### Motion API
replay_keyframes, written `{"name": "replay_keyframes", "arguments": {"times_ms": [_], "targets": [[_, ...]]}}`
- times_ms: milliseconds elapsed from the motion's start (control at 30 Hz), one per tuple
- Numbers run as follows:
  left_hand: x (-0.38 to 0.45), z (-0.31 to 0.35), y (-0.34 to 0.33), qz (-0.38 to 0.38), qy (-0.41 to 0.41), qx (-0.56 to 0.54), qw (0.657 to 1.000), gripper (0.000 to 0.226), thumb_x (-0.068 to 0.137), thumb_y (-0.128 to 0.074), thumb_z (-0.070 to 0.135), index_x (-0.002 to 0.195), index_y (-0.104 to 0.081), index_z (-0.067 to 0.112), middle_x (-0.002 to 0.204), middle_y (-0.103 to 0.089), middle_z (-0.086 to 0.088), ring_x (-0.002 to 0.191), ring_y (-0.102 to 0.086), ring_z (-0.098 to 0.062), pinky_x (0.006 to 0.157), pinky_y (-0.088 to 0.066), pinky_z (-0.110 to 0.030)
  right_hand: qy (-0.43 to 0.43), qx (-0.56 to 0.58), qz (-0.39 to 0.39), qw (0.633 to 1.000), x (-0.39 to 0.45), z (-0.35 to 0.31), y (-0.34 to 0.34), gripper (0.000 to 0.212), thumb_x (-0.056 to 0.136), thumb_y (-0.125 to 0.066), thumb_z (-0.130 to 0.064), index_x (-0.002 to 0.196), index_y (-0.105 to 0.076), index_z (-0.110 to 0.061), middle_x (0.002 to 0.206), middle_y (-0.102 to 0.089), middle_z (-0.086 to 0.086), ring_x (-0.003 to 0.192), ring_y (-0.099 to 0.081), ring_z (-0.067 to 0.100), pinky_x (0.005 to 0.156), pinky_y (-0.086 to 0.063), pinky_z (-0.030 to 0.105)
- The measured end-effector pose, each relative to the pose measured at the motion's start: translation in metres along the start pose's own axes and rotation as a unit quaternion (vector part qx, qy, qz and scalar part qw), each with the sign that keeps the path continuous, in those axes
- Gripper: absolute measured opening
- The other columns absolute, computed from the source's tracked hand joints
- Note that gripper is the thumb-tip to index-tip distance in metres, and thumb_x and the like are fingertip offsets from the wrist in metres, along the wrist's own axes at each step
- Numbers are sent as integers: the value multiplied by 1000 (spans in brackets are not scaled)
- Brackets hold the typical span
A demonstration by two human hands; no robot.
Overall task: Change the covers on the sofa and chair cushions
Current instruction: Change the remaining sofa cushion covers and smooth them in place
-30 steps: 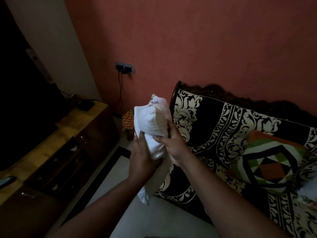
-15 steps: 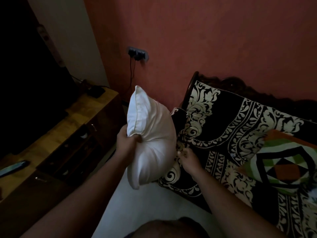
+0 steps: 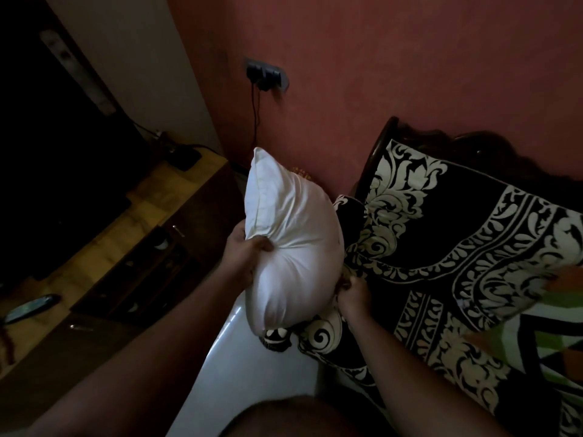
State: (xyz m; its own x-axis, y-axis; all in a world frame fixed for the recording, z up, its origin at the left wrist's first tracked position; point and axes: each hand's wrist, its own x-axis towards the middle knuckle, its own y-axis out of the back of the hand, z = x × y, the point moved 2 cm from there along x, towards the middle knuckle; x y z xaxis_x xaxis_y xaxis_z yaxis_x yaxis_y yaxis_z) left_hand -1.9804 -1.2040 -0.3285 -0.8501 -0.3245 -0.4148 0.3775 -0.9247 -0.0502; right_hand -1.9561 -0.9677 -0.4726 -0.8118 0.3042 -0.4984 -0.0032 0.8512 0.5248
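A bare white cushion [image 3: 293, 244] hangs upright in front of me. My left hand [image 3: 244, 257] grips its left edge, bunching the fabric. Low at the cushion's right side, my right hand [image 3: 353, 291] has its fingers curled against the black-and-cream patterned cloth [image 3: 457, 247] that drapes the sofa; what it holds is hidden behind the cushion. A cushion in a green, orange and black geometric cover [image 3: 561, 326] lies on the sofa at the right edge.
A wooden TV cabinet [image 3: 104, 247] stands at the left with a remote [image 3: 30, 307] and a dark screen on it. A wall socket [image 3: 266, 74] with a hanging cable sits on the red wall. White floor [image 3: 252, 367] runs between cabinet and sofa.
The white cushion has come free of what wrapped it and now hangs full in my left hand. My right hand has let go and dropped to the sofa cloth.
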Motion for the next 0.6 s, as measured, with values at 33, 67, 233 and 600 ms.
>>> {"name": "replay_keyframes", "arguments": {"times_ms": [33, 67, 233, 600], "targets": [[10, 2, -10, 5, 8, 5, 1000, 59, 64, -59, -18, 109, -68, 18, 107, -73, -6, 96, -67, -24, 66, -56, -28, 10, -6, 16, 1000, 12, -7, 3, 8, 90, -57, -14, 88, -63, -20, 87, -69, 2, 83, -66, 27, 76, -57, 40], [17, 3, -16, 10, 15, 8, 1000, 59, 64, -58, -19, 108, -67, 19, 107, -73, -6, 95, -67, -23, 66, -56, -28, 21, -3, 32, 999, 21, -12, 4, 8, 92, -57, -13, 92, -63, -19, 89, -68, 2, 84, -63, 25, 77, -54, 36], [42, 1, -36, 21, 47, 8, 999, 62, 63, -58, -20, 112, -70, 16, 102, -76, -6, 90, -71, -24, 69, -60, -36, 2, 71, 27, 997, 68, -24, -2, 17, 101, -51, -34, 105, -64, -23, 100, -70, 5, 89, -65, 28, 81, -56, 43], [72, -12, -25, 45, 11, 164, 985, 64, 77, -84, 27, 133, -54, 18, 121, -68, 2, 109, -67, -20, 92, -56, -43, -41, 10, -23, 999, 102, -39, -16, 16, 101, -50, -25, 89, -60, -21, 83, -63, 1, 81, -64, 27, 79, -57, 46]]}}
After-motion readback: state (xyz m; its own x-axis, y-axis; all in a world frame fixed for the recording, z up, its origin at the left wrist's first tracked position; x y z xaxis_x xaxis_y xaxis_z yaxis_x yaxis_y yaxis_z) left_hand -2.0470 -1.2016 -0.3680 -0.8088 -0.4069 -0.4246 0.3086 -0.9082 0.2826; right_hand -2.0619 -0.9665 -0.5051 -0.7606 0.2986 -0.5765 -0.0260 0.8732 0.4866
